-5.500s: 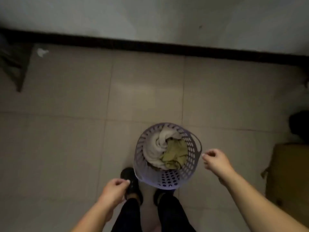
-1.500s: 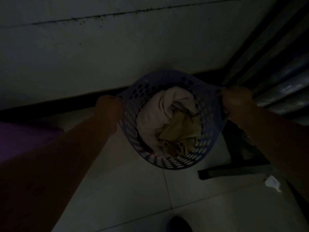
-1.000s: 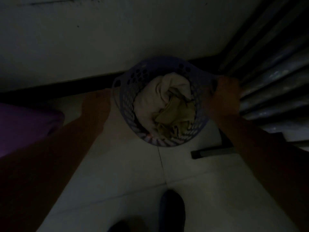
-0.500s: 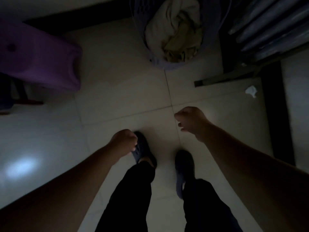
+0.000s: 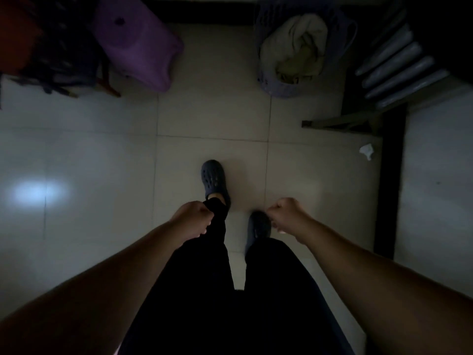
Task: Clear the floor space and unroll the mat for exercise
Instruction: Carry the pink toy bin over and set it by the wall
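The lilac laundry basket (image 5: pixel 277 87) stands on the floor by the back wall, at the upper right, filled with a cream cloth (image 5: pixel 294 39) and an olive cloth. My left hand (image 5: pixel 193 219) and my right hand (image 5: pixel 286 213) hang in front of my legs, both curled into loose fists with nothing in them. They are well clear of the basket. A rolled purple mat (image 5: pixel 135 39) leans at the upper left. My feet in dark clogs (image 5: pixel 213 179) stand on the pale tiled floor (image 5: pixel 210 116).
A dark chair with a bag (image 5: pixel 58 52) stands at the far left beside the purple roll. A slatted bench with a metal frame (image 5: pixel 394 73) fills the upper right corner. A crumpled white scrap (image 5: pixel 366 151) lies on the tiles near the dark skirting.
Both hands let go of the basket after setting it down by the wall. I have stepped back from it, and my hands have dropped lower and closer to my legs.
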The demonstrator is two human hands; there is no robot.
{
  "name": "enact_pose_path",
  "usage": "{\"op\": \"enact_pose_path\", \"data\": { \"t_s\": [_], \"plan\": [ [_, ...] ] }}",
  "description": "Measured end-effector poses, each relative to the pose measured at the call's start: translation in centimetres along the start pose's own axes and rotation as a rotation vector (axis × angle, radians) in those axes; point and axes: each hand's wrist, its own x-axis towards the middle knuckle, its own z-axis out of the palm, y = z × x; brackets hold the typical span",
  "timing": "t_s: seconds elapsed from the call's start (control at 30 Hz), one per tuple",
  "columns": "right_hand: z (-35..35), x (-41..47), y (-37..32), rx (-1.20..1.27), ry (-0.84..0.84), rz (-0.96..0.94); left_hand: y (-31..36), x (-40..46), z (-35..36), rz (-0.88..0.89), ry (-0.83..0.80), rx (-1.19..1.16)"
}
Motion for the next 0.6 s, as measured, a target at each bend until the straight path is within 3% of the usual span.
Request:
{"op": "enact_pose_path", "data": {
  "t_s": [0.23,0.37,0.5,0.6],
  "plan": [
    [-0.1,-9.8,-0.5,-0.246,-0.018,-0.100,-8.7,-12.1,-0.9,0.051,0.139,-0.148],
    [-0.7,-12.6,-2.5,-0.458,-0.065,-0.131,-15.1,-17.2,-2.1,-0.026,0.197,-0.114],
    [-0.9,-13.8,-6.8,-0.648,-0.052,-0.132,-20.8,-21.2,-2.5,-0.104,0.309,-0.371],
    [1.7,-15.3,-10.5,-0.658,-0.050,-0.171,-24.8,-23.7,-2.5,-0.128,0.373,-0.563]
  ]
}}
